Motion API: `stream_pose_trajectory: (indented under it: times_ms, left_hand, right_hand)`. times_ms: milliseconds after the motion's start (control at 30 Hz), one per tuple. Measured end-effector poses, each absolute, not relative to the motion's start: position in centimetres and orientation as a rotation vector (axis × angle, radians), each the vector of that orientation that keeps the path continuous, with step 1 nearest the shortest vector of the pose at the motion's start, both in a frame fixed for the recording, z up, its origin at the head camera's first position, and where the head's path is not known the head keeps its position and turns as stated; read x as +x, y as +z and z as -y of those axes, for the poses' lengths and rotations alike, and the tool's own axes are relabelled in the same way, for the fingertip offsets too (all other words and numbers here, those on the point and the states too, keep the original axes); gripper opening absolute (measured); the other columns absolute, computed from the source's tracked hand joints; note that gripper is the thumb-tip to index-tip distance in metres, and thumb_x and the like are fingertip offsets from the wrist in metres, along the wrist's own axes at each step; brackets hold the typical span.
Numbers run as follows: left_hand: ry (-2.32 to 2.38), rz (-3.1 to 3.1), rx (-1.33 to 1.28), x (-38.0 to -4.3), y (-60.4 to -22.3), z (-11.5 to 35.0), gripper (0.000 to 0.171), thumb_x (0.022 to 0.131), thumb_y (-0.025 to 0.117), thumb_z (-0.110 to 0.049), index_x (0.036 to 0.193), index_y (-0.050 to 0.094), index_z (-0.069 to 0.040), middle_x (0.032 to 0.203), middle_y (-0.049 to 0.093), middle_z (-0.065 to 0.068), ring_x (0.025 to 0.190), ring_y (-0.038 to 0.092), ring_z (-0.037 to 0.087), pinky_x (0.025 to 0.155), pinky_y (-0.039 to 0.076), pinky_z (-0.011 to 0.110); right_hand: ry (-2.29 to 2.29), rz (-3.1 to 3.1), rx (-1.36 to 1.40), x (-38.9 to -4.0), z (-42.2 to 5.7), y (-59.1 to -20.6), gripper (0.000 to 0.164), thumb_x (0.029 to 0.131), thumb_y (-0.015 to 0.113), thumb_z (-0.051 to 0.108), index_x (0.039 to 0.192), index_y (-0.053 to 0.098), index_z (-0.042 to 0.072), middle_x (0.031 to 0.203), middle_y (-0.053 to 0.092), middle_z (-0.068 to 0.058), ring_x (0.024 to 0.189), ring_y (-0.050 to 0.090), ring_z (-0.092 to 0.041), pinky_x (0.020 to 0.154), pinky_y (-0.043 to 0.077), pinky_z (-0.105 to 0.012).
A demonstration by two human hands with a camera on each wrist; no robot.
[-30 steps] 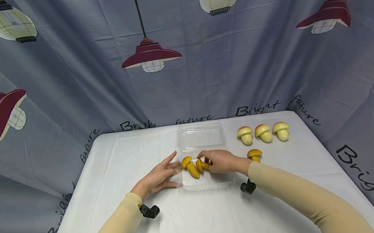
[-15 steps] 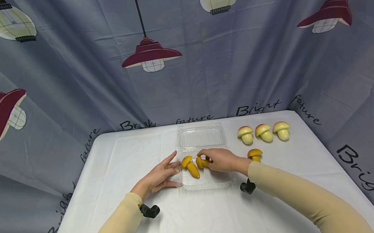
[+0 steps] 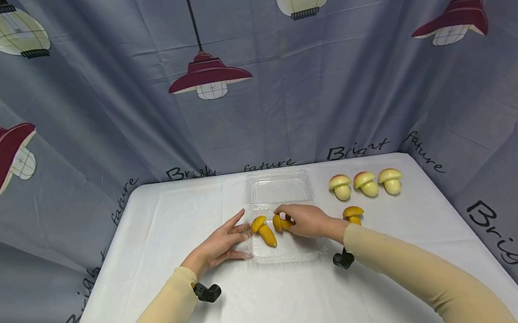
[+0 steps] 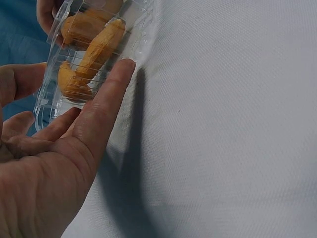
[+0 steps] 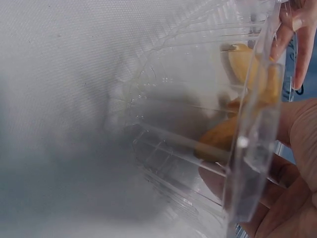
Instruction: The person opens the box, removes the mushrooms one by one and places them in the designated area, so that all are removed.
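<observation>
A clear plastic clamshell box (image 3: pixel 295 252) lies with its lid folded back on the far side. Inside, at the left, an orange toy mushroom (image 3: pixel 264 231) rests on its side; the left wrist view shows that mushroom (image 4: pixel 101 47) through the box wall. My left hand (image 3: pixel 218 247) touches the box's left side with extended, spread fingers. Reaching into the box from the right, my right hand (image 3: pixel 310 221) grips the stem of another orange mushroom (image 3: pixel 278 223), its cap pointing left. In the right wrist view the held mushroom (image 5: pixel 218 141) shows behind the transparent wall.
A further orange mushroom (image 3: pixel 353 213) stands right of the box, partly hidden behind my right forearm. Three pale yellow-green mushrooms (image 3: pixel 365 184) with reddish tops form a row at the back right of the white table (image 3: pixel 186 204). A grey printed curtain (image 3: pixel 253 118) hangs behind.
The mushroom in my right hand has turned, its cap now facing left, and has shifted slightly to the right, away from the other one. My left hand stays in place.
</observation>
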State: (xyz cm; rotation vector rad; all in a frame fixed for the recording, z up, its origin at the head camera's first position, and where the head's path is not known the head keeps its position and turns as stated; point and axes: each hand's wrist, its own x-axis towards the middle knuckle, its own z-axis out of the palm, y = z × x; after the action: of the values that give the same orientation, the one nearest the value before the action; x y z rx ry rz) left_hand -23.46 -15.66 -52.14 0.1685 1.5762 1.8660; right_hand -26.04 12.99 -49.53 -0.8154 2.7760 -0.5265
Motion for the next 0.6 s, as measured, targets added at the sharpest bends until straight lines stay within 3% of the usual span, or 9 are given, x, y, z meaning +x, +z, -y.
stream_pose_trajectory:
  times_ms: [267,600]
  left_hand:
    - [1.87,-1.57,0.169,-23.3,-52.0,15.6,0.086,0.103,0.052,0.002,0.167,0.005,-0.031,0.17,0.006,0.02,0.15,0.023,0.044,0.091,0.059,0.051]
    - [1.866,-1.578,0.174,-23.2,-52.0,15.7,0.086,0.102,0.052,0.002,0.166,0.006,-0.032,0.17,0.006,0.02,0.15,0.022,0.044,0.092,0.059,0.051]
  right_hand:
    - [-0.637,-2.737,-0.786,-25.9,-13.5,-49.1,0.042,0.099,0.068,0.016,0.14,0.059,0.017,0.11,0.069,-0.001,0.09,0.064,-0.012,0.077,0.056,-0.033]
    - [-0.988,-2.584,-0.653,-26.1,-14.8,-48.2,0.054,0.094,0.067,0.007,0.146,0.054,0.017,0.118,0.066,-0.007,0.096,0.064,-0.019,0.076,0.057,-0.031]
